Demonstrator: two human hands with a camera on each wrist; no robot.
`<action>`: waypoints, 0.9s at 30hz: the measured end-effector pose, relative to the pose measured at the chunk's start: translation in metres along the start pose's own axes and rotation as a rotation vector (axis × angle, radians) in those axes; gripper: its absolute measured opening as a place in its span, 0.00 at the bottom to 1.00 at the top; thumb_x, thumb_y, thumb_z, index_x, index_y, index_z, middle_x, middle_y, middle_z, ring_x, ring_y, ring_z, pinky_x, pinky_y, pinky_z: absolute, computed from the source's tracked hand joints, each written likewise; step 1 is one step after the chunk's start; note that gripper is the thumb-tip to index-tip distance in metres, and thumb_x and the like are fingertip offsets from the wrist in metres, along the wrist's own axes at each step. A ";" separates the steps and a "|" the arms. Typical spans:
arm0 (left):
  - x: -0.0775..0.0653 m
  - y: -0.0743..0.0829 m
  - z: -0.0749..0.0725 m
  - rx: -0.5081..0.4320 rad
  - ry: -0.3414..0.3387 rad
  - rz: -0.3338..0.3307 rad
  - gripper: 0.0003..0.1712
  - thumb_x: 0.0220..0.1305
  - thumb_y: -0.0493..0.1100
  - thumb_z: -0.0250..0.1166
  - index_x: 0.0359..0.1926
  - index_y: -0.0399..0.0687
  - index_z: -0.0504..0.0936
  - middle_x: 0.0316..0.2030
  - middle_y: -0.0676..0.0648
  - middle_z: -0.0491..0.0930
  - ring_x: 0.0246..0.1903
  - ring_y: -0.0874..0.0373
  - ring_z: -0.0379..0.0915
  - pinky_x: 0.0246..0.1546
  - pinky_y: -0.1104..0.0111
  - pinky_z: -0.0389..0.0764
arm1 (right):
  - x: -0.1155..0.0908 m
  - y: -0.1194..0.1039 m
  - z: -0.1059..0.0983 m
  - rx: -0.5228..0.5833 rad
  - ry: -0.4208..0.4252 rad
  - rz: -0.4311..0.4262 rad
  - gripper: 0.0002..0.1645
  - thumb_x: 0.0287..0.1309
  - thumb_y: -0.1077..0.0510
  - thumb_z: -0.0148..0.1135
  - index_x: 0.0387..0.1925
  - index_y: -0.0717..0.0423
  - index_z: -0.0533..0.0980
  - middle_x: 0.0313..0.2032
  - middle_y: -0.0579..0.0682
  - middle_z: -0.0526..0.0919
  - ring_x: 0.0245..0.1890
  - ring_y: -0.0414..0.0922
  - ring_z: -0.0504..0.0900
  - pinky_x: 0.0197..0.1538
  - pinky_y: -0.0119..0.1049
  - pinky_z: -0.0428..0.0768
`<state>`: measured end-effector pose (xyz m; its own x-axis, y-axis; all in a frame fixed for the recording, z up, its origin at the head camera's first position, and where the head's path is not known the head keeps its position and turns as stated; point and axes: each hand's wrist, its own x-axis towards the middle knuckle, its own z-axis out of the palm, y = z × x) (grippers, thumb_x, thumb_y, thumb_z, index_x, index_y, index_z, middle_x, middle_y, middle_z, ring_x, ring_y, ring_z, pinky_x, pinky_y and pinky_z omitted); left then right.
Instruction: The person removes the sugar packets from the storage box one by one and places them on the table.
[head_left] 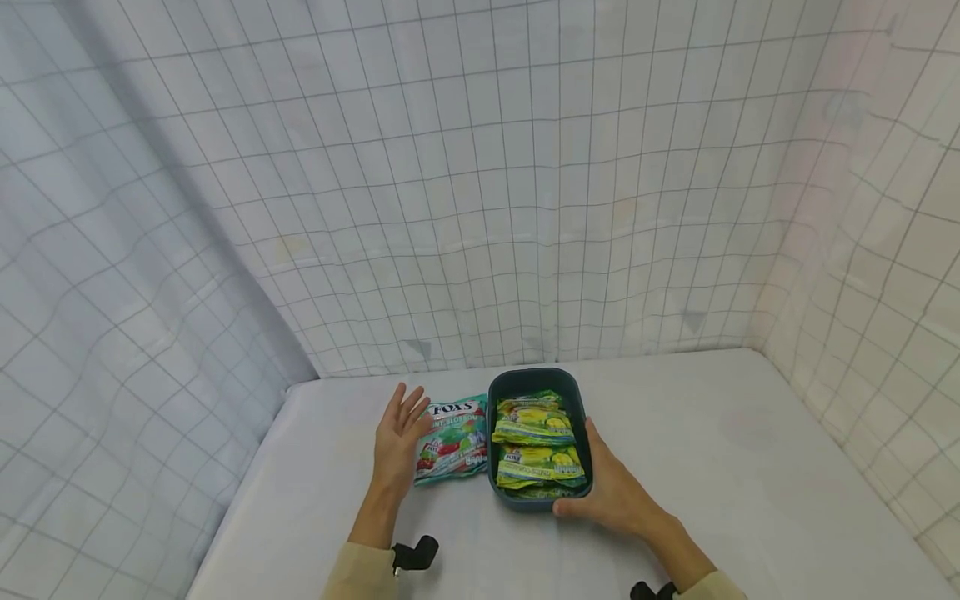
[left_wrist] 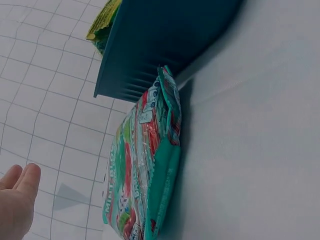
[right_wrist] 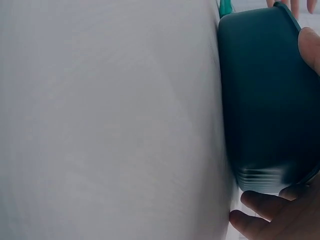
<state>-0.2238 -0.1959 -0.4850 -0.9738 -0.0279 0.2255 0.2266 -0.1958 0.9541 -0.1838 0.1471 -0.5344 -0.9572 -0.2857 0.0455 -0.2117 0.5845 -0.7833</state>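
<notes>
From over the person's head, I see a dark teal, rounded rectangular plastic bin (head_left: 531, 380) on the white-covered table (head_left: 690, 450), holding shiny yellow-and-green candy bags (head_left: 534, 423). The right hand (head_left: 611, 493) grips its near right corner, thumb apart from the fingers. The left hand (head_left: 396, 442) has its fingers extended and slightly spread beside a teal-and-red foil candy bag (head_left: 456, 442) lying just left of the bin.

By the left wrist, that hand is apart from the foil bag.

By the right wrist, the thumb touches the bin's rim, fingers along its end.
</notes>
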 end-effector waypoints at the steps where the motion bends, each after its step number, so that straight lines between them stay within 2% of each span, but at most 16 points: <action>1: 0.000 0.002 0.002 -0.004 0.000 0.000 0.48 0.71 0.31 0.61 0.81 0.41 0.42 0.76 0.38 0.57 0.74 0.41 0.55 0.59 0.73 0.74 | 0.000 0.000 0.000 0.001 -0.002 0.001 0.88 0.40 0.28 0.79 0.81 0.59 0.31 0.80 0.59 0.37 0.78 0.60 0.46 0.73 0.61 0.54; 16: 0.005 0.013 0.029 -0.003 -0.054 0.025 0.46 0.71 0.31 0.60 0.81 0.40 0.44 0.75 0.34 0.58 0.73 0.39 0.56 0.60 0.74 0.72 | -0.001 0.002 0.002 0.022 0.020 -0.030 0.86 0.41 0.32 0.81 0.81 0.57 0.31 0.80 0.60 0.38 0.78 0.60 0.45 0.73 0.61 0.54; 22: 0.009 0.013 0.041 -0.007 -0.121 0.034 0.47 0.73 0.32 0.60 0.81 0.40 0.41 0.76 0.34 0.55 0.74 0.37 0.54 0.60 0.72 0.73 | -0.001 0.001 0.002 0.036 0.009 -0.005 0.86 0.41 0.31 0.80 0.81 0.55 0.31 0.80 0.58 0.38 0.78 0.59 0.45 0.73 0.62 0.54; 27: 0.013 0.013 0.051 -0.007 -0.160 0.021 0.48 0.72 0.33 0.61 0.81 0.42 0.41 0.76 0.36 0.55 0.74 0.40 0.54 0.61 0.71 0.73 | 0.000 0.001 0.001 0.035 0.006 0.007 0.86 0.41 0.30 0.79 0.81 0.56 0.31 0.80 0.57 0.38 0.78 0.59 0.46 0.73 0.63 0.55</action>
<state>-0.2327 -0.1483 -0.4599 -0.9535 0.1246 0.2745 0.2462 -0.2035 0.9476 -0.1837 0.1465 -0.5359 -0.9599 -0.2770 0.0433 -0.1978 0.5598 -0.8046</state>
